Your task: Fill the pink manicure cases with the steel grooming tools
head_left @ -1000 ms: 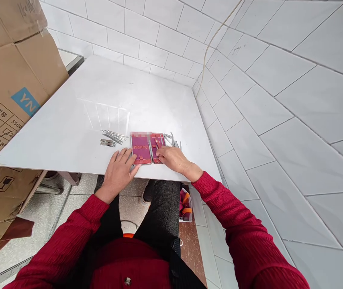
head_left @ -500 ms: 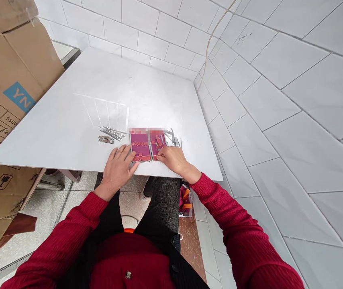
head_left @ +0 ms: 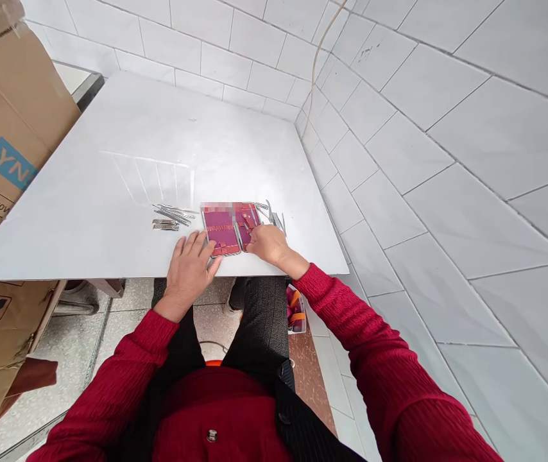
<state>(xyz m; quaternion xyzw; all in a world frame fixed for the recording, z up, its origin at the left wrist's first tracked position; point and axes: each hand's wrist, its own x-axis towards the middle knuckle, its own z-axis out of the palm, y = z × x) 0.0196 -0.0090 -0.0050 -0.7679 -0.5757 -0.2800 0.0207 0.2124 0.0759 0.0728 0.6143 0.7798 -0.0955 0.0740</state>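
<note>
The red and purple case [head_left: 223, 236] lies open on the white surface [head_left: 240, 154] near its front edge, the left hand [head_left: 188, 266] spread palm down with fingers slightly apart and its index finger at the case's lower left corner. The right hand [head_left: 270, 245] is over the lower part of the case's right half, its fingers bunched against it; whether they are clamped on anything cannot be told. Slim metal tools [head_left: 174, 214] and nail clippers [head_left: 165, 224] lie left of the case, and further metal tools [head_left: 278, 221] lie to its right, partly hidden behind the right hand.
</note>
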